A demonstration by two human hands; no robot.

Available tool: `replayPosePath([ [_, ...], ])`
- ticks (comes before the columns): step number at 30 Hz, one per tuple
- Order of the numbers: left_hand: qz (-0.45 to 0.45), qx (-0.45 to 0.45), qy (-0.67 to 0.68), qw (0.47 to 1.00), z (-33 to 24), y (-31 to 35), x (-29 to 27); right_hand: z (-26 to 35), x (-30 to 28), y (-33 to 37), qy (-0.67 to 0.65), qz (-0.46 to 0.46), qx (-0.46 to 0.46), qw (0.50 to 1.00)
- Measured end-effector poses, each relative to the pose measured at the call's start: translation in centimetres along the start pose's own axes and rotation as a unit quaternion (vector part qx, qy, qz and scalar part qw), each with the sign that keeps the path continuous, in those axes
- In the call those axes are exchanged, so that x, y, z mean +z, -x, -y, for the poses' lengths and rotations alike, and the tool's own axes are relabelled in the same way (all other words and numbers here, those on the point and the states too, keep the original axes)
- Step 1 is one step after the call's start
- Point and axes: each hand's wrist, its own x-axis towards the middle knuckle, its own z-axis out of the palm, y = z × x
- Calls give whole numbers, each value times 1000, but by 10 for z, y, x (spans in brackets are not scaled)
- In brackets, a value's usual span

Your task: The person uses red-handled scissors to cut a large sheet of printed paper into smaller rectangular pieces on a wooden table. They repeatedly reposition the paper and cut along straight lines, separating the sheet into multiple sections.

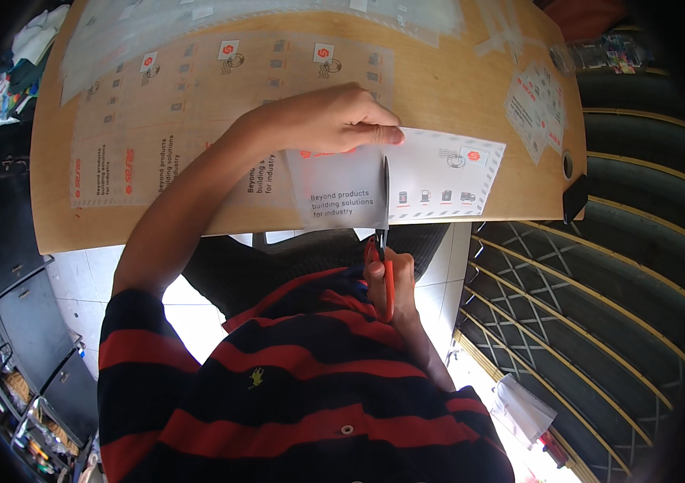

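Observation:
A printed sheet (pixel 439 173) with a striped border, small icons and a red emblem lies at the table's near edge. Its left part looks greyish and translucent, its right part whiter. My left hand (pixel 358 121) reaches across from the left and pinches the sheet's far edge, thumb on top; the fingertips beneath are hidden. Below the near edge, my right hand (pixel 400 282) grips red-handled scissors (pixel 388 266). Their dark blade points away from me along the line between the two parts of the sheet. Whether the blades are fully closed is hard to see.
Large translucent printed film (pixel 197 88) covers much of the wooden table (pixel 455 88). A smaller printed piece (pixel 537 111) lies at the right, near a round hole. Dark cabinets (pixel 28 314) stand left; a slatted folding shutter (pixel 600 298) is on the right.

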Motion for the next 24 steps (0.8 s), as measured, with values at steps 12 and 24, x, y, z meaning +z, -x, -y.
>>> replayPosePath([
  [12,-74,-9,30,997,-1,9,-20,5,-5,-1,21,7,5,1000],
  [24,-58,1,-8,998,7,2,-10,2,-15,-1,-39,70,61,995],
])
